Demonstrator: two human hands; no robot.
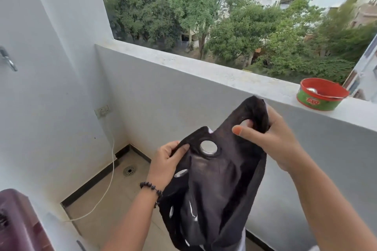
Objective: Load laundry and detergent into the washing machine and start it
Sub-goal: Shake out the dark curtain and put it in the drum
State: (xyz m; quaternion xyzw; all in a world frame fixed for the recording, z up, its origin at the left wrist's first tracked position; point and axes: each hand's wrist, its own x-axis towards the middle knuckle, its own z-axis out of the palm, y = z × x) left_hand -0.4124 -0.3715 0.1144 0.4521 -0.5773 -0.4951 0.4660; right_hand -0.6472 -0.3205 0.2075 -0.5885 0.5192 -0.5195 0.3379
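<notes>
- Garment (pixel 214 185), black with round holes, hangs between both hands out in front of the parapet wall (pixel 183 96).
- The left hand (pixel 167 161) pinches one top edge between thumb and fingers; the right hand (pixel 273 134) is closed on the other, bunched edge.
- The step looks like sorting laundry before loading (nothing seems loaded yet).
- The maroon washing machine (pixel 16 220) shows only as a corner, lower left, well apart from the cloth.
- Next, the cloth must be carried left and down to the drum.
- A red-rimmed tub (pixel 322 93) on the ledge may hold detergent.

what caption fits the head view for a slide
Both hands, left and right, hold up a black garment on a balcony.
</notes>
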